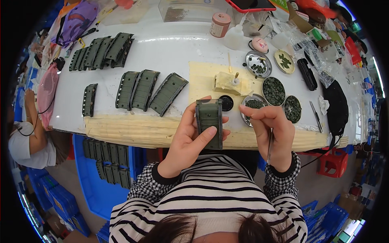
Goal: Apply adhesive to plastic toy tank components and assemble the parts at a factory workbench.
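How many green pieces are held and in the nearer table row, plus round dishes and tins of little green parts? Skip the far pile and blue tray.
Green piece in the left hand: 1
Green pieces in the nearer row: 4
Round dishes and tins of small green parts: 5
Total: 10

The part (209, 117) appeared to be matt plastic, with ribbed edges. The table (162, 50) showed a smooth, lightly glossy top; the tape (121, 127) at its front looked papery and wrinkled. The dish (265, 72) was shiny, polished metal, and the tool (270, 148) (thin and partly hidden) also looked metallic. The crate (95, 194) was smooth plastic; the sleeve (144, 183) was matt cloth.
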The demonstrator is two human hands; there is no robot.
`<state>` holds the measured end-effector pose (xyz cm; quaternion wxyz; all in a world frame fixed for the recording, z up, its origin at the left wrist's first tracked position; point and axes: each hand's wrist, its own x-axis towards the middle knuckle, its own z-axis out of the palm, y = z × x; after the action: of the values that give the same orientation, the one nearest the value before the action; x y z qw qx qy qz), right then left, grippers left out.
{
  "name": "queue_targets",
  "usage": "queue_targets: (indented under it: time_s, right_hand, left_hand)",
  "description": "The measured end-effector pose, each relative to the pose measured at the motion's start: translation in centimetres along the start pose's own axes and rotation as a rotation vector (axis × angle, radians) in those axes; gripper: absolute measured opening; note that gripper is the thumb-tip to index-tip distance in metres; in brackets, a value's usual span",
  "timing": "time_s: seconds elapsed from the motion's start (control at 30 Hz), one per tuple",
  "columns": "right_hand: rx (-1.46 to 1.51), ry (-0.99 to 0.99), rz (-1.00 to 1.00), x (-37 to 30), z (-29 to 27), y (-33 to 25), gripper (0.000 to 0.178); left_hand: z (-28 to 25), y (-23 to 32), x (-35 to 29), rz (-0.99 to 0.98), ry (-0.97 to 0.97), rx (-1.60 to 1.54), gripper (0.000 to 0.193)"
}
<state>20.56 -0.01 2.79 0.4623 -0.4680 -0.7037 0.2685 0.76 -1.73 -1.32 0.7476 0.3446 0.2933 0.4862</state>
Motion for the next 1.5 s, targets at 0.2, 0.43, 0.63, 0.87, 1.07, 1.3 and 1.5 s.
queue_targets:
  time_s: [0.2, 0.43, 0.63, 0.87, 1.07, 1.3, 1.5]
  right_hand:
    - [-0.096, -0.048, -0.157, 1.1, 0.8, -0.5, 0.022]
    - [-0.058, -0.045, -0.118, 1.4, 2.0, -0.2, 0.023]
    - [-0.084, -0.070, -0.127, 1.4, 2.2, -0.1, 0.023]
    - [-0.289, -0.025, -0.398, 1.6, 2.2, 0.5, 0.026]
    - [-0.284, -0.063, -0.388, 1.2, 2.2, 0.6, 0.027]
    - [-0.241, -0.058, -0.391, 0.7, 2.4, 0.6, 0.027]
    - [-0.037, -0.076, -0.127, 0.0, 1.5, 0.1, 0.021]
  left_hand:
    - [-0.4, -0.9, -0.6, 0.142, -0.024, 0.194, 0.049]
    - [-0.6, -0.9, -0.8, 0.154, -0.111, 0.261, 0.046]
    - [-0.6, -1.0, -0.9, 0.192, -0.098, 0.303, 0.048]
    - [-0.8, -0.9, -1.2, 0.205, -0.064, 0.486, 0.047]
    - [-0.7, -0.9, -1.2, 0.208, -0.048, 0.478, 0.047]
    - [-0.8, -1.6, -1.0, 0.258, -0.049, 0.426, 0.045]
    - [-0.9, -1.9, -0.8, 0.213, -0.057, 0.336, 0.044]
